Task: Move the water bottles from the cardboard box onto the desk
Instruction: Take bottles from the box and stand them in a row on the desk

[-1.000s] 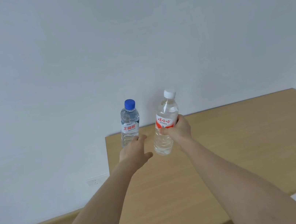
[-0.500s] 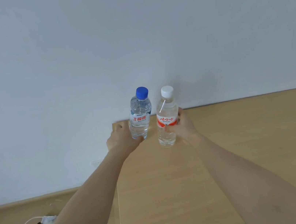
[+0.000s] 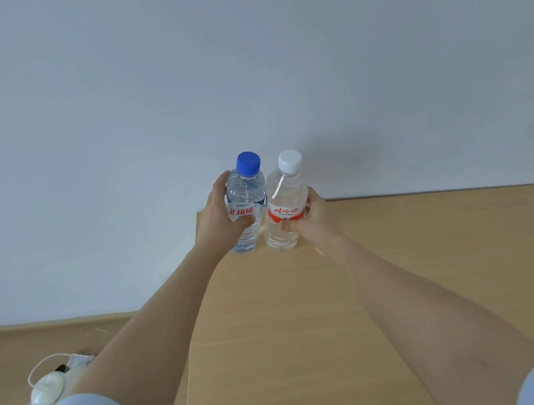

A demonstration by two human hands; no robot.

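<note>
Both our hands are full. Our left hand [image 3: 221, 218] wraps round the blue-cap bottle [image 3: 244, 195]; our right hand [image 3: 319, 224] wraps round the white-cap bottle [image 3: 283, 196]. They stand cap up, just beside each other, at the far left corner of the desk [image 3: 310, 317]. Their bottoms look to sit on the wood, so we think we only need to let go.

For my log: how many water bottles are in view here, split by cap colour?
blue-capped bottle: 1, gripped by the left hand
white-capped bottle: 1, gripped by the right hand
Total: 2
</note>
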